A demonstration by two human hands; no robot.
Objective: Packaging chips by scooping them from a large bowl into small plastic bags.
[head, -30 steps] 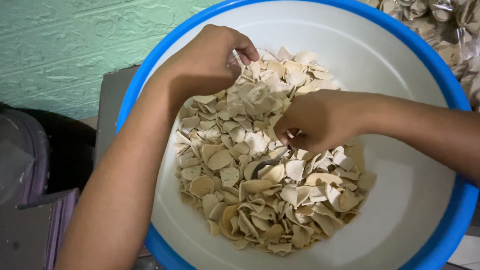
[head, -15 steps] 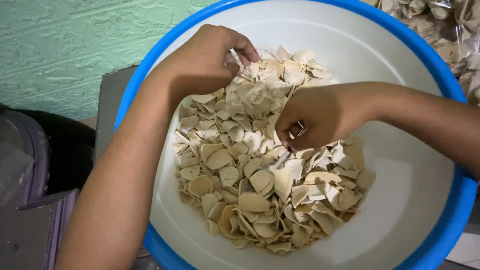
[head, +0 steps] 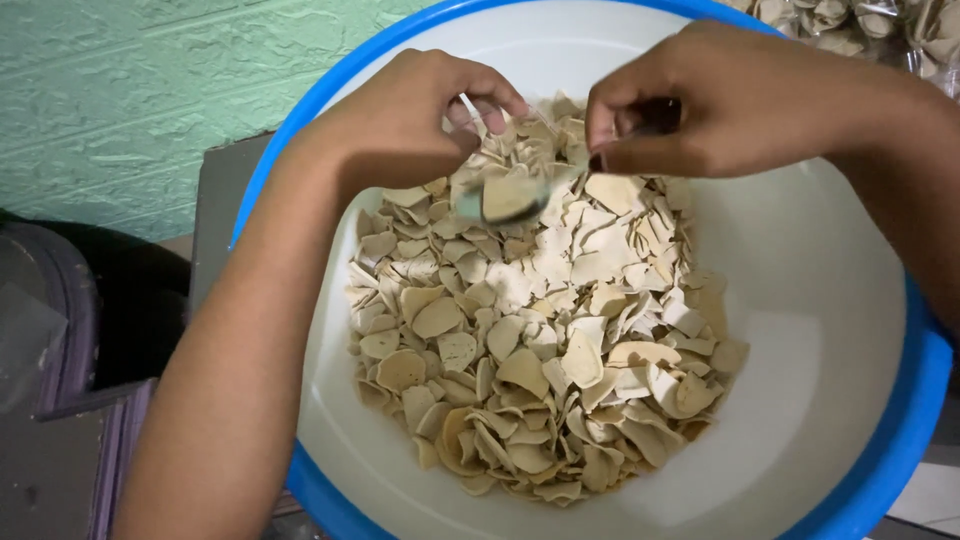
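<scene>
A big white basin with a blue rim (head: 262, 190) holds a heap of pale, flat cracker chips (head: 540, 370). My right hand (head: 730, 100) is raised over the far side of the heap and grips the handle of a metal spoon (head: 495, 198). The spoon's bowl carries a few chips and points left. My left hand (head: 410, 110) hovers at the far left of the heap, its fingertips pinched on a thin strip of clear plastic (head: 468, 108), right above the spoon's bowl. What that plastic belongs to is hidden.
Clear bags (head: 900, 30) packed with the same chips lie past the basin at the top right. A green textured wall (head: 120, 90) is on the left, and below it sit dark objects (head: 60, 310) beside a grey surface (head: 225, 190).
My right hand lifted the spoon out of the middle of the heap and carried it, loaded with chips, up and back to my left hand. My left hand stayed in place.
</scene>
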